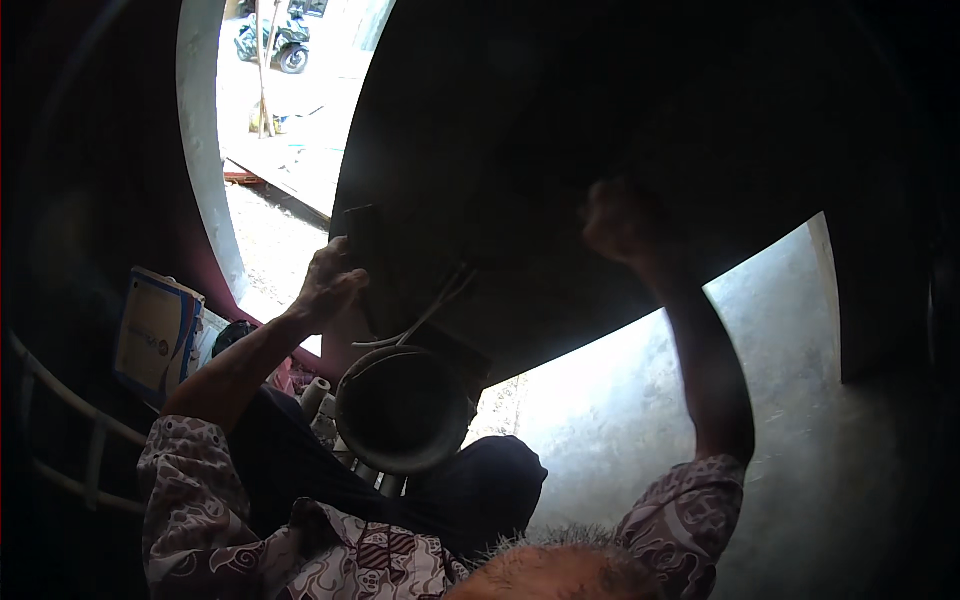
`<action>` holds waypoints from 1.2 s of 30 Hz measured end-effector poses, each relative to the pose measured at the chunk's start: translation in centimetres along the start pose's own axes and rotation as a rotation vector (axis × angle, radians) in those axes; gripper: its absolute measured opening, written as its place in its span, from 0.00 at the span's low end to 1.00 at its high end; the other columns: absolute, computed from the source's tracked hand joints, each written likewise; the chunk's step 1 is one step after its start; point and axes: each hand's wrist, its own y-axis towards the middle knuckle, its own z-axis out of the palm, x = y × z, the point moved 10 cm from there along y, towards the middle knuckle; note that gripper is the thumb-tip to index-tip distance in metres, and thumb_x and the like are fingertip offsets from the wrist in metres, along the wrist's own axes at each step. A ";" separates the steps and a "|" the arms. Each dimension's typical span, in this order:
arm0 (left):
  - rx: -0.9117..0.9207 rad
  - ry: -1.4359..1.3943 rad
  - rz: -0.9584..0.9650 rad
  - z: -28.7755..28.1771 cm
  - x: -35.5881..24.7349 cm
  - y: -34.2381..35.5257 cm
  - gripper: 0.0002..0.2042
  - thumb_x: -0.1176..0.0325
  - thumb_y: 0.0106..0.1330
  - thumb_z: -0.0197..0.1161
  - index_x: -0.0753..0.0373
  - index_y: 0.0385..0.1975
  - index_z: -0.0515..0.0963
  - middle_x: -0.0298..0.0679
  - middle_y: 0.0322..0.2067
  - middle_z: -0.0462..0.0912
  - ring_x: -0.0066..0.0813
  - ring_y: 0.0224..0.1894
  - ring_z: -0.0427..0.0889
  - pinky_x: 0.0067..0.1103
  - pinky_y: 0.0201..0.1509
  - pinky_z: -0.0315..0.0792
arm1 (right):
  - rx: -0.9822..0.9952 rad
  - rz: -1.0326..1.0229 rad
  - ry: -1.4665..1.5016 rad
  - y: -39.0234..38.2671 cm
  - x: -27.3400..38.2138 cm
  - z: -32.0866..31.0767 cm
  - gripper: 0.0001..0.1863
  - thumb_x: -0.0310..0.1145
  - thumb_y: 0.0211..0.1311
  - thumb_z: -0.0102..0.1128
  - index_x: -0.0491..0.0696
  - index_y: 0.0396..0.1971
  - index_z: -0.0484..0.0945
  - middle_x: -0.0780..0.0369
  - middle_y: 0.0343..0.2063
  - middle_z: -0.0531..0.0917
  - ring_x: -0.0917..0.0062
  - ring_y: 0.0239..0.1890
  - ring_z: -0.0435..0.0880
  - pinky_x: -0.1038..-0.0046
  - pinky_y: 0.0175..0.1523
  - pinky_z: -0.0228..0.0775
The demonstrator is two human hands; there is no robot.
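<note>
My left hand (330, 285) is curled at the left edge of a large dark panel (500, 110), beside a narrow dark strip (362, 228); it seems to grip that edge. My right hand (622, 225) is raised against the panel's shadowed surface, fingers bent; what it holds, if anything, is lost in the dark. Between my forearms, a round dark hollow vessel or pipe end (398, 405) sits above my knees. Two thin pale rods or cables (432, 310) cross the panel above it.
A cardboard box (150, 330) and curved metal railing (75, 405) stand at left. A small pale cylinder (318, 390) is by the vessel. Through a bright opening are a parked motorbike (285, 50) and leaning poles (262, 95). A pale smooth surface (770, 330) lies at right.
</note>
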 end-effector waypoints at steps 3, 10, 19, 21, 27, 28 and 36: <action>0.067 -0.032 -0.032 -0.7 1.9 0.4 0.23 0.78 0.57 0.57 0.70 0.56 0.68 0.46 0.41 0.80 0.33 0.40 0.83 0.26 0.35 0.85 | 0.065 0.475 0.240 -2.4 -8.9 2.8 0.19 0.47 0.69 0.54 0.45 0.33 0.80 0.56 0.32 0.81 0.62 0.37 0.82 0.62 0.44 0.76; -0.013 -0.042 -0.006 -2.3 -1.7 0.6 0.18 0.75 0.56 0.59 0.71 0.48 0.73 0.43 0.37 0.82 0.25 0.37 0.80 0.23 0.39 0.77 | 0.499 0.903 1.160 -12.2 -16.0 2.4 0.16 0.40 0.73 0.51 0.44 0.40 0.82 0.65 0.22 0.76 0.85 0.24 0.72 0.77 0.29 0.62; 0.096 -0.125 -0.134 -0.7 0.8 0.7 0.27 0.68 0.60 0.62 0.70 0.59 0.66 0.44 0.44 0.80 0.32 0.41 0.84 0.32 0.40 0.86 | 0.278 -0.279 1.883 -5.7 22.9 -11.7 0.12 0.31 0.56 0.60 0.44 0.39 0.83 0.54 0.37 0.84 0.63 0.41 0.85 0.62 0.47 0.78; 0.092 -0.109 -0.160 -0.7 0.5 0.0 0.27 0.69 0.60 0.62 0.69 0.59 0.66 0.44 0.44 0.80 0.32 0.41 0.84 0.32 0.40 0.86 | 0.750 -0.151 2.019 -4.8 28.1 -11.9 0.15 0.37 0.58 0.60 0.42 0.38 0.83 0.51 0.39 0.85 0.59 0.44 0.85 0.61 0.51 0.78; 0.061 -0.093 -0.187 -0.5 0.4 -0.3 0.27 0.70 0.59 0.62 0.69 0.59 0.67 0.43 0.42 0.81 0.31 0.40 0.84 0.32 0.40 0.86 | 0.788 -0.215 1.970 -4.2 31.0 -12.7 0.15 0.40 0.59 0.58 0.41 0.31 0.83 0.48 0.34 0.85 0.55 0.42 0.86 0.58 0.50 0.78; 0.053 -0.099 -0.185 -0.7 0.3 -0.2 0.26 0.71 0.59 0.62 0.69 0.59 0.67 0.43 0.42 0.81 0.31 0.40 0.84 0.32 0.40 0.86 | 0.702 -0.079 2.045 -4.0 27.3 -12.0 0.12 0.37 0.58 0.59 0.42 0.30 0.82 0.47 0.33 0.85 0.55 0.42 0.85 0.58 0.48 0.79; 0.045 -0.151 -0.176 -1.2 0.1 0.2 0.27 0.71 0.59 0.62 0.71 0.59 0.67 0.43 0.41 0.81 0.31 0.39 0.85 0.32 0.39 0.86 | 0.453 0.876 1.651 -12.3 12.9 -5.8 0.10 0.28 0.63 0.56 0.39 0.40 0.72 0.45 0.33 0.79 0.48 0.35 0.82 0.53 0.39 0.77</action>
